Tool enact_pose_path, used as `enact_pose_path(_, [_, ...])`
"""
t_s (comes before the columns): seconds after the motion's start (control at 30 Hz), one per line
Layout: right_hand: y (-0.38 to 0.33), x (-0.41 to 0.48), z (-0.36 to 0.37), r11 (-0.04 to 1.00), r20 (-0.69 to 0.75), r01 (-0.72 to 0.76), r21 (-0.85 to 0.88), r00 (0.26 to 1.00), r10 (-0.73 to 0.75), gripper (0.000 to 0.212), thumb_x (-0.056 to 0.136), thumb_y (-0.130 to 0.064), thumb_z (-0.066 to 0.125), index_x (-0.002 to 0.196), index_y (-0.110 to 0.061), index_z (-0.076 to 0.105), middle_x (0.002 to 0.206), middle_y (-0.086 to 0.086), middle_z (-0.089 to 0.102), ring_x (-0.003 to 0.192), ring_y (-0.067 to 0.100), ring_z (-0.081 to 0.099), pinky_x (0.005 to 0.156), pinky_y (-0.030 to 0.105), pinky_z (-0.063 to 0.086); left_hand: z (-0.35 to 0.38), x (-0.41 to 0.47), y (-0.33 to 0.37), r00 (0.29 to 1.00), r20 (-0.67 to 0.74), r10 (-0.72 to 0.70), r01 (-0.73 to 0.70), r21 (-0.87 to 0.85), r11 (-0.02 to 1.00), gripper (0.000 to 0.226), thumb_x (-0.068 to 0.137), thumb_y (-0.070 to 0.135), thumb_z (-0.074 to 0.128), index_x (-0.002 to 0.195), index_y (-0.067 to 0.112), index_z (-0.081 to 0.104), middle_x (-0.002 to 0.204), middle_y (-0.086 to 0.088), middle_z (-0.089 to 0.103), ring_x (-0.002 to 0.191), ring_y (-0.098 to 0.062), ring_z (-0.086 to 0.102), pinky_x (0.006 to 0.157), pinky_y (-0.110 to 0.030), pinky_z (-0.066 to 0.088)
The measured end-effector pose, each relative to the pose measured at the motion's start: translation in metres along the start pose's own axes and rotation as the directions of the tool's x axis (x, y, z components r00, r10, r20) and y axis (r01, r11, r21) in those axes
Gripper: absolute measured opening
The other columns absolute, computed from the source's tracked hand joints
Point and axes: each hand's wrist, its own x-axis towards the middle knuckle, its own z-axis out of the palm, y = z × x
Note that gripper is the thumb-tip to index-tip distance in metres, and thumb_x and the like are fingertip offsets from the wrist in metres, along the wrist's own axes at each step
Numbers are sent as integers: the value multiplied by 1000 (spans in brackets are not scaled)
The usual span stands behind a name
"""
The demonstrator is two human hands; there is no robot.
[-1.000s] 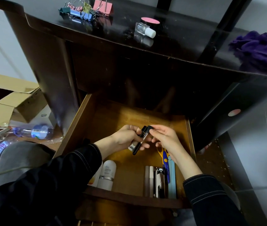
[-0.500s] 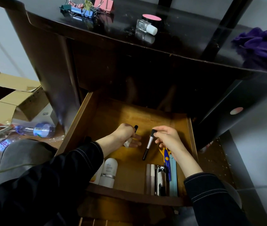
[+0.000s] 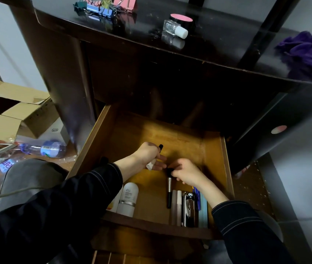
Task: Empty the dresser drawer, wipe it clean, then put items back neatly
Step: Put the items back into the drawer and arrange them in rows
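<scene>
- Makeup brush (image 3: pixel 169 189): inside the drawer (image 3: pixel 227 168), long axis running from the drawer's front edge toward its back; dark head at the far end, handle tip near the front edge; just left of the row of slim items (image 3: pixel 187 208) lined along the right wall.
- Right hand (image 3: pixel 186 173): nearer of the two; grip pinched on the brush head, brush extending toward the front edge below it.
- Left hand (image 3: pixel 147 156): mid-drawer, grip closed round a small pale item with a black cap (image 3: pixel 160 147); identity unclear.
- White bottle (image 3: pixel 128 199): front left corner; a neighbour partly hidden by the sleeve.
- Purple cloth (image 3: pixel 311 54): worktop's right edge.
- Brush bristles masked by fingers; back of the drawer in shadow.
</scene>
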Motion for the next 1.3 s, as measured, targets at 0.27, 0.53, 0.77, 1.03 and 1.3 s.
enact_pose_path(0.27, [4,-4,-2,937,65,88,-338,995,-70,20,82,-18,66,99,-30,68,92,-12,66,88,12,65,81,41,59,0,0,0,1000,-4,6,-6,5,1000,26,95,-9,41,119,1,44,108,-26,67,65,-32,67,51,-34,56])
enact_pose_path(0.53, [-3,-9,-1,896,112,165,-412,985,-130,19,86,-32,68,104,-28,69,95,-11,68,88,12,65,78,41,58,0,-1,0,1000,-18,5,-5,23,1000,26,96,-8,42,121,2,43,107,-24,67,66,-30,66,53,-34,56])
enact_pose_path(0.77, [-3,-10,0,878,133,194,-438,980,-150,11,80,-26,77,90,-26,73,86,-13,66,83,7,64,76,37,58,0,0,-1,1000,-12,11,-10,23,1000,25,96,-8,43,119,2,44,111,-27,67,67,-32,67,56,-36,56])
enact_pose_path(1.03, [-2,-10,1,877,196,229,-422,968,-158,8,78,-23,80,84,-27,74,88,-14,69,83,6,65,75,36,59,-1,1,-1,1000,-4,17,-17,18,1000,27,96,-8,44,121,1,44,112,-27,66,66,-32,66,54,-35,56])
enact_pose_path(1.3, [-4,-12,1,888,207,216,-406,968,-141,12,78,-21,79,89,-22,76,86,-8,69,83,12,67,76,40,58,-1,-1,1,1000,6,2,-2,11,1000,25,97,-7,42,120,2,45,112,-25,66,70,-32,66,56,-36,55])
